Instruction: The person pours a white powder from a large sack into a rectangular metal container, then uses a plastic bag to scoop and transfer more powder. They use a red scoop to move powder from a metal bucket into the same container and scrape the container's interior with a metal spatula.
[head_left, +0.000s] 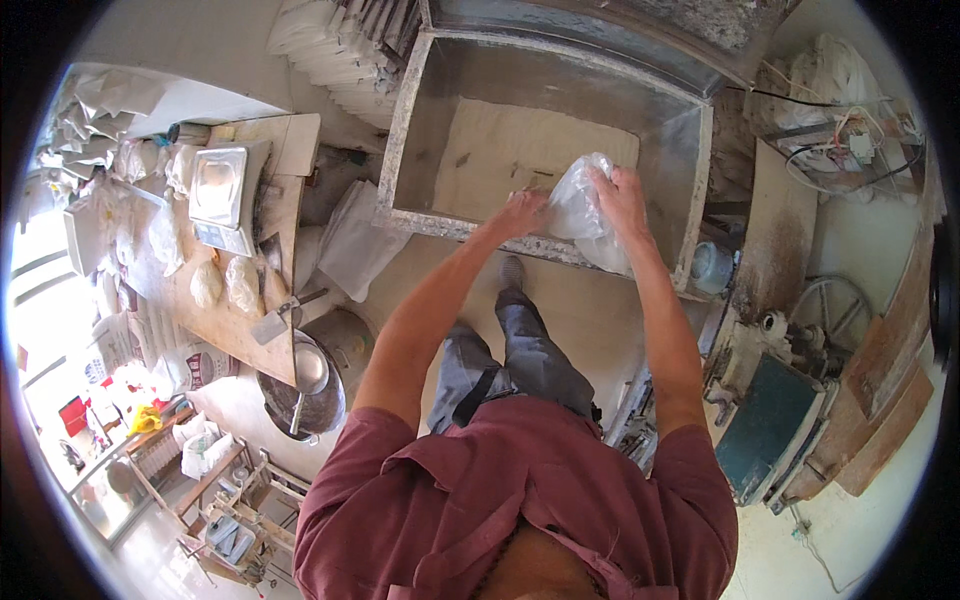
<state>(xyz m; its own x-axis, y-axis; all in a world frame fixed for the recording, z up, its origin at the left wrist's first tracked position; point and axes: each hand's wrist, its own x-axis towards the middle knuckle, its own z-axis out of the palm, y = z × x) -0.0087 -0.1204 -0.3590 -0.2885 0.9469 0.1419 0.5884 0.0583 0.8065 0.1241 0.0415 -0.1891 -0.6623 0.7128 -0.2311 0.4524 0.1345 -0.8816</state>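
A clear plastic bag (581, 202) hangs between my hands over the near rim of a large metal-lined bin (465, 221). My right hand (621, 196) grips the bag's upper right part. At the bag's left edge is my left hand (527, 212), its fingers bent; whether they pinch the plastic is hard to tell. Pale, flour-like powder (525, 146) covers part of the bin floor, with a few dark marks on it. The bag's lower end hangs outside the bin's front wall.
On the wooden table (262, 330) at left are a digital scale (219, 191), filled plastic bags (242, 283) and a cleaver (276, 321). Below stands a round tub (281, 401) with a metal scoop (310, 371). A machine with a handwheel (832, 307) and a clear jar (710, 268) are at right.
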